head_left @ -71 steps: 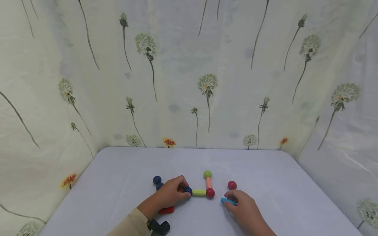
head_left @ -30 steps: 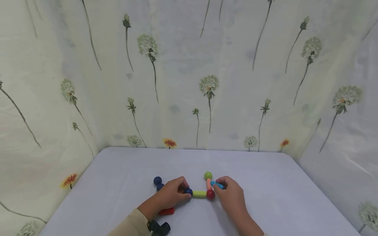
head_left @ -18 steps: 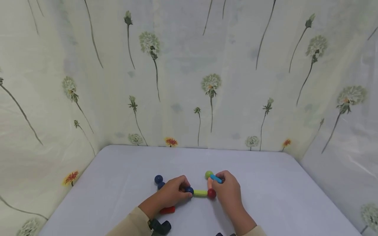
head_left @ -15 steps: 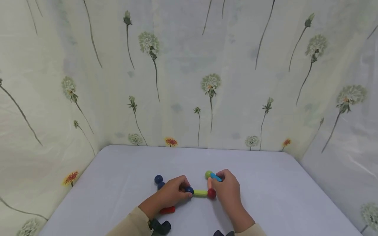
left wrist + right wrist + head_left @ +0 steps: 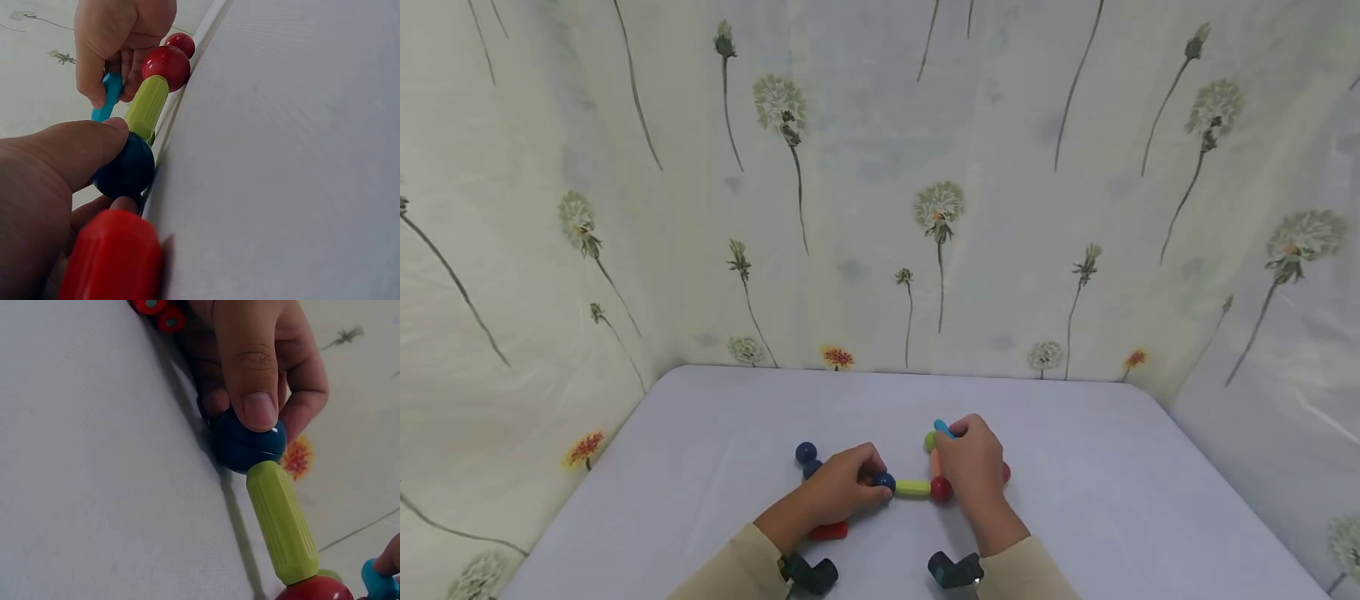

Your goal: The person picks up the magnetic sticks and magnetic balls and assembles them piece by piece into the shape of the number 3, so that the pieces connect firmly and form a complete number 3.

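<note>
My left hand pinches a dark blue ball between thumb and fingers. From that ball a yellow-green rod runs to a red ball, and a salmon rod leads on from there to a green ball. In my right hand is a light blue rod, pinched by thumb and fingers. It slants up close to the green ball, which the hand partly covers in the head view. The left wrist view also shows the light blue rod, beyond the yellow-green one.
Two dark blue balls sit behind the left hand. A red rod lies beside the left wrist. Another red ball shows partly behind the right hand. The white table ends at a flower-patterned curtain.
My right hand has carried the light blue rod from the right over to the green ball, then slightly farther back, tilting the rod more upright. My left hand keeps holding the dark blue ball.
</note>
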